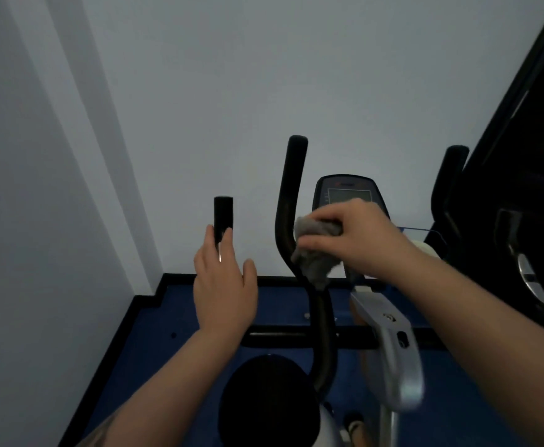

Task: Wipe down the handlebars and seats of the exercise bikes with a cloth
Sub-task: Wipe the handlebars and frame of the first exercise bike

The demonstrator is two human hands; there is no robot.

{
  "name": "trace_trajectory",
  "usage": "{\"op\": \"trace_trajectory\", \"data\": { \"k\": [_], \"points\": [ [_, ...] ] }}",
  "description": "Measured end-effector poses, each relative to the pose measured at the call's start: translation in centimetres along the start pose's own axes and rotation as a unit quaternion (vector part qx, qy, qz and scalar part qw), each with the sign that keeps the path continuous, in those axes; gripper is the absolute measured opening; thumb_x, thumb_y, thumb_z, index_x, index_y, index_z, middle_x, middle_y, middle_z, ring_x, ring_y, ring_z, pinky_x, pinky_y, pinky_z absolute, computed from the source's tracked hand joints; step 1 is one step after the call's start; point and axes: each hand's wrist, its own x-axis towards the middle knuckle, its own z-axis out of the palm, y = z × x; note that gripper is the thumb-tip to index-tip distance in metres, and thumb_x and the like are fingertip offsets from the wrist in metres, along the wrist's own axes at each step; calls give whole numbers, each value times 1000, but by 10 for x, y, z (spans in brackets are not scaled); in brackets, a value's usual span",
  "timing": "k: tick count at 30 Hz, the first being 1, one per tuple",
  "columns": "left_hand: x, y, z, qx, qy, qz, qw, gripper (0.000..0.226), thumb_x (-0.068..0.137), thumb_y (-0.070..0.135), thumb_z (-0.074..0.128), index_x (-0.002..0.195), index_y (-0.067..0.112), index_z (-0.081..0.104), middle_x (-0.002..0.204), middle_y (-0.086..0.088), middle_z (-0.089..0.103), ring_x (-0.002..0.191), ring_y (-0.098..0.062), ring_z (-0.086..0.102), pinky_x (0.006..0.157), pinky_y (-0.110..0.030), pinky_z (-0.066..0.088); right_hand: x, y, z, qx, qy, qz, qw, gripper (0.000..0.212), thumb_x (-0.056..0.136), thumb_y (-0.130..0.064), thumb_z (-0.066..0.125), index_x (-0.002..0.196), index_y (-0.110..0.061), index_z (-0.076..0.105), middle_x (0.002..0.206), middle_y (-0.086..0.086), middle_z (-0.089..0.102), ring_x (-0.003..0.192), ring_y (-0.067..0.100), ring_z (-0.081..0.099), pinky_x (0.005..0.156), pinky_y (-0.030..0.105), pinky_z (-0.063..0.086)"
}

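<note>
Right hand (351,237) grips the cloth (316,250) against the middle handlebar (288,214), left hand (224,285) loose and flat on the left grip (223,217), so seat (264,401) and far-right bar (451,175) look still to wipe.

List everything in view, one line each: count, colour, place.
handlebar: one, black, curved, centre, left of the console
console: one, dark with grey screen, behind the right hand
short grip: one, black, upright, at the left hand's fingertips
seat: one, black, bottom centre
cloth: one, grey, bunched against the handlebar
floor mat: blue, black-edged
left hand: open, fingers beside the short grip
right hand: grips the cloth
</note>
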Motion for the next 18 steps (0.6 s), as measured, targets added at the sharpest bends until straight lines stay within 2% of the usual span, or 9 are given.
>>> {"op": "trace_trajectory", "data": {
  "k": [2, 4, 6, 8, 10, 13, 14, 16, 18],
  "points": [
    [-2, -2, 3, 33, 0, 9, 999, 58, 99, 31, 43, 152, 17, 23, 162, -4, 9, 138, -24, 24, 97, -40, 43, 4, 2, 24, -9, 36, -15, 999, 27, 81, -42, 73, 103, -27, 74, 96, -4, 72, 92, 15, 63, 82, 33, 50],
    [-4, -6, 4, 68, 6, 28, 997, 60, 99, 34, 41, 152, 13, 23, 161, -8, 13, 138, -27, 29, 97, -41, 44, -4, 6, 53, 8, 28, -29, 999, 39, 89, -39, 66, 123, -21, 66, 120, -1, 65, 110, 16, 58, 91, 28, 44],
    [-5, -9, 5, 89, 6, 46, 995, 62, 98, 38, 36, 152, 11, 24, 160, -10, 17, 138, -29, 31, 99, -42, 44, -25, 15, 68, 22, 65, -20, 997, 45, 93, -34, 61, 135, -19, 57, 135, -3, 55, 122, 14, 49, 97, 20, 34],
    [-6, -10, 5, 93, 3, 53, 994, 62, 98, 40, 33, 152, 11, 25, 159, -10, 20, 139, -29, 31, 100, -42, 45, -51, 27, 71, 29, 88, 2, 996, 45, 93, -30, 61, 137, -22, 55, 135, -6, 53, 122, 9, 47, 98, 17, 30],
    [-7, -11, 6, 93, 6, 59, 994, 62, 97, 42, 31, 151, 10, 28, 158, -10, 23, 138, -30, 32, 99, -42, 46, -73, 38, 65, 61, 61, 39, 996, 43, 90, -31, 65, 132, -25, 59, 122, -9, 59, 110, 5, 53, 94, 20, 41],
    [-6, -12, 5, 90, 10, 65, 994, 64, 97, 45, 26, 150, 10, 31, 157, -11, 26, 138, -30, 35, 100, -42, 45, -60, 40, 46, 99, 62, 48, 992, 21, 86, -25, 71, 107, -26, 74, 96, -6, 69, 89, 7, 62, 84, 28, 50],
    [-6, -12, 6, 90, 10, 65, 994, 64, 96, 46, 26, 150, 10, 32, 157, -11, 27, 138, -30, 34, 101, -42, 45, -47, 38, 42, 104, 109, 39, 988, 17, 85, -21, 72, 102, -23, 76, 96, -4, 70, 88, 7, 61, 84, 29, 50],
    [-5, -12, 6, 90, 10, 65, 994, 64, 96, 47, 26, 150, 11, 32, 157, -9, 26, 138, -29, 33, 100, -42, 45, -21, 25, 45, 109, 177, 25, 978, 25, 86, -18, 71, 111, -19, 73, 112, -2, 68, 101, 8, 59, 94, 26, 46],
    [-5, -12, 5, 87, 11, 63, 994, 64, 96, 47, 27, 150, 13, 32, 158, -8, 24, 139, -28, 31, 97, -42, 47, -9, 14, 67, 66, 167, 7, 984, 34, 88, -20, 70, 122, -18, 68, 129, -2, 60, 116, 15, 54, 99, 24, 38]
  ]
}}
